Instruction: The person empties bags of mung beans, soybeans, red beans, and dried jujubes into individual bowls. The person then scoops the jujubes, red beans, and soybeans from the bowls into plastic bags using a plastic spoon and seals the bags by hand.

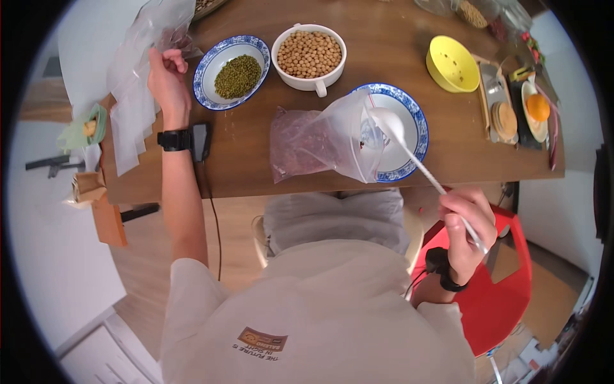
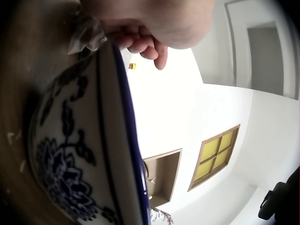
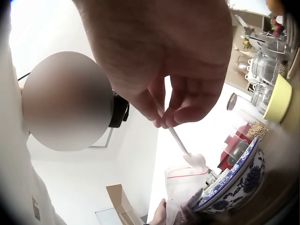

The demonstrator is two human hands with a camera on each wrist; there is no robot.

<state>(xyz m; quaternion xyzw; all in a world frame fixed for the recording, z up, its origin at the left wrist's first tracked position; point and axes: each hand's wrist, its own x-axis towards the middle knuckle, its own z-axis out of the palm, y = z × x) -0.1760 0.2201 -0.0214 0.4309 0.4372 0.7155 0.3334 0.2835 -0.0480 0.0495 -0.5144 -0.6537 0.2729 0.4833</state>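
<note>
My right hand (image 1: 470, 221) pinches the handle of a long white spoon (image 1: 419, 168). The spoon's head is over a blue-and-white bowl (image 1: 419, 137), at the mouth of a clear zip bag (image 1: 345, 137). Dark reddish contents (image 1: 294, 144) lie in the bag's far end, on the table. A few dark bits show by the bag's mouth. My left hand (image 1: 171, 83) is beside clear plastic bags (image 1: 131, 89), its fingers loosely bent. In the left wrist view, another patterned bowl (image 2: 70, 140) stands close below that hand; the head view shows green beans (image 1: 238, 77) inside it.
A white cup of chickpeas (image 1: 309, 54) stands at the back middle. To the right are a yellow bowl (image 1: 453, 64), a wooden-lidded jar (image 1: 504, 121) and an orange (image 1: 538, 107) on a dish. A black device (image 1: 201, 142) with a cable lies near my left wrist. A red chair (image 1: 499, 307) stands at right.
</note>
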